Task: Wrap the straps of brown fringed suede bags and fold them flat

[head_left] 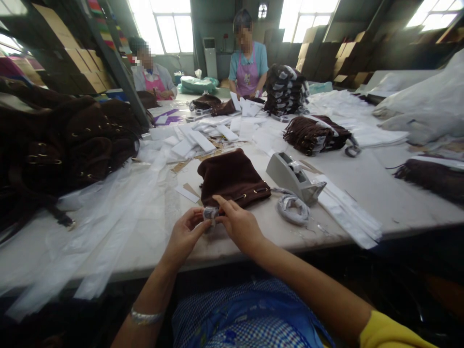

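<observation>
A dark brown bag (232,176) with metal eyelets lies on the table in front of me. At its near edge, my left hand (188,232) pinches a small part wrapped in clear plastic (210,213). My right hand (237,224) meets it from the other side, thumb and fingers closed on the same wrapped part. Whether that part is joined to the bag I cannot tell. To the right of the bag rests a coil of plastic-wrapped strap (293,209), beside a grey tape dispenser (292,176).
Brown bags (72,130) are heaped at the left, near clear plastic sleeves (119,227). White card pieces (195,140) lie beyond my bag. Fringed brown bundles (315,134) and white strips (348,212) lie to the right. Two co-workers (250,67) are across the table.
</observation>
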Motion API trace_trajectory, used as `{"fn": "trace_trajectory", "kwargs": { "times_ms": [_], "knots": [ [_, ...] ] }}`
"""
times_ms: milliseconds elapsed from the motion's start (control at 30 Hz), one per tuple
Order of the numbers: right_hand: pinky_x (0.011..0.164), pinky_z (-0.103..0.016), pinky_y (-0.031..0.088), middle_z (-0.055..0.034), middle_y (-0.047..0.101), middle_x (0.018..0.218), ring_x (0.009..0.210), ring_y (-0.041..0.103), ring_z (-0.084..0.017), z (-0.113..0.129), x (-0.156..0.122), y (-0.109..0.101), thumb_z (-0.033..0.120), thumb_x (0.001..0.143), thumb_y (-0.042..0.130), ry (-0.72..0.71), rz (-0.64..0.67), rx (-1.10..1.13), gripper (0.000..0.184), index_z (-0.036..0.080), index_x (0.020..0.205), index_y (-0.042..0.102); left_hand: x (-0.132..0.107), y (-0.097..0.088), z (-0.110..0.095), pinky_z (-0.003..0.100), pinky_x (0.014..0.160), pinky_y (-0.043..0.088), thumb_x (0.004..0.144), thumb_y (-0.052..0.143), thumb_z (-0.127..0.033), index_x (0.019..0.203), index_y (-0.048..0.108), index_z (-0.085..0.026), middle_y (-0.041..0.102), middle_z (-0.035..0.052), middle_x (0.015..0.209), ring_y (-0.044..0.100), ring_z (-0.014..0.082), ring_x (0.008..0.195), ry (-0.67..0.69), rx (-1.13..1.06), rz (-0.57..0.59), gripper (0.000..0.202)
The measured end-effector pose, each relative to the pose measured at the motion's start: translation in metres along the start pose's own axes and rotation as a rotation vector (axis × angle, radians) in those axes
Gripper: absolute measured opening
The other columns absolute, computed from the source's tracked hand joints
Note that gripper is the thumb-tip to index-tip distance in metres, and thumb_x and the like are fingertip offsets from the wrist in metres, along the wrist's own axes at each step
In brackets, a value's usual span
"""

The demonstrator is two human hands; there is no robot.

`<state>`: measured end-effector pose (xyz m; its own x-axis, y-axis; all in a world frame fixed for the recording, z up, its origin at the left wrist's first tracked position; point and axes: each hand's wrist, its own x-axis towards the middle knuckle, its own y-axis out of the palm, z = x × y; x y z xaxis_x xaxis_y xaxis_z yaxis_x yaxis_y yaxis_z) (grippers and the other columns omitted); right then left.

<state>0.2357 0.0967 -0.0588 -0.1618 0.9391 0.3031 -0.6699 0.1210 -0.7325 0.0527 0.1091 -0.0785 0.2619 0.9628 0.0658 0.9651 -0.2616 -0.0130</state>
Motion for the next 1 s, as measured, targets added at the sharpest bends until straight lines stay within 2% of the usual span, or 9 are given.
{"fn": "trace_trajectory", "kwargs": {
  "times_ms": [133,233,367,633,800,900,933,1000],
  "knots": [
    [0.072,-0.027,0.050,-0.0037,0.067,0.104,0.087,0.066,-0.019,0.003,-0.002,-0.005,0.027,0.087,0.066,0.028,-0.059,-0.042,0.055,0.026,0.139,0.047,-0.003,0.002,0.000,0.029,0.089,0.049,0.082,0.073,-0.030,0.107,0.062,-0.020,0.069,0.0041,0.103,0.065,0.0187,0.099,0.019,0.003,-0.018,0.029],
    [0.077,-0.027,0.050,-0.0018,0.070,0.097,0.089,0.066,-0.018,0.001,-0.007,-0.002,0.021,0.086,0.066,-0.009,-0.112,0.070,0.049,0.025,0.133,0.052,-0.003,0.004,0.000,0.028,0.088,0.049,0.082,0.073,-0.030,0.108,0.062,-0.020,0.069,0.0032,0.103,0.064,0.0179,0.099,0.028,-0.015,-0.043,0.030],
    [0.076,-0.027,0.052,-0.0024,0.072,0.103,0.090,0.068,-0.017,-0.001,-0.018,0.001,0.022,0.089,0.061,0.018,-0.154,0.298,0.033,0.024,0.122,0.057,-0.003,0.005,0.000,0.027,0.086,0.049,0.082,0.073,-0.031,0.108,0.062,-0.020,0.070,0.0024,0.099,0.065,0.0164,0.094,0.011,-0.009,-0.050,0.030],
    [0.084,-0.027,0.057,-0.0026,0.071,0.114,0.106,0.069,-0.019,0.009,-0.021,0.006,0.020,0.085,0.065,0.094,-0.001,0.731,0.035,0.024,0.118,0.057,-0.003,0.011,-0.004,0.027,0.081,0.051,0.080,0.074,-0.033,0.106,0.060,-0.020,0.070,0.0033,0.099,0.067,0.0177,0.090,-0.010,-0.049,-0.025,0.032],
    [0.077,-0.029,0.058,-0.0021,0.073,0.107,0.078,0.073,-0.015,0.002,-0.015,0.011,0.017,0.083,0.063,0.114,0.131,0.762,0.042,0.024,0.122,0.049,-0.001,0.010,-0.002,0.025,0.079,0.052,0.081,0.073,-0.033,0.104,0.061,-0.020,0.069,0.0020,0.099,0.066,0.0160,0.089,0.007,-0.029,-0.052,0.029],
    [0.072,-0.027,0.058,-0.0038,0.069,0.118,0.073,0.072,-0.013,-0.003,-0.014,0.009,0.019,0.084,0.062,0.068,0.225,0.849,0.044,0.026,0.124,0.045,0.001,0.008,0.000,0.026,0.082,0.051,0.081,0.073,-0.032,0.104,0.062,-0.020,0.068,0.0017,0.100,0.065,0.0160,0.092,0.027,-0.016,-0.067,0.028],
    [0.070,-0.026,0.058,-0.0046,0.066,0.123,0.072,0.071,-0.012,-0.003,-0.015,0.007,0.019,0.084,0.061,0.058,0.222,0.862,0.044,0.026,0.124,0.045,0.001,0.008,0.000,0.026,0.083,0.051,0.081,0.073,-0.032,0.104,0.062,-0.020,0.068,0.0019,0.101,0.065,0.0165,0.093,0.033,-0.016,-0.073,0.028],
    [0.068,-0.025,0.057,-0.0054,0.064,0.126,0.070,0.069,-0.011,-0.003,-0.017,0.001,0.018,0.084,0.061,0.060,0.126,0.789,0.041,0.025,0.122,0.049,0.002,0.008,0.000,0.027,0.083,0.051,0.081,0.073,-0.033,0.106,0.062,-0.020,0.068,0.0029,0.103,0.064,0.0174,0.094,0.032,-0.018,-0.087,0.030]
  ]
}}
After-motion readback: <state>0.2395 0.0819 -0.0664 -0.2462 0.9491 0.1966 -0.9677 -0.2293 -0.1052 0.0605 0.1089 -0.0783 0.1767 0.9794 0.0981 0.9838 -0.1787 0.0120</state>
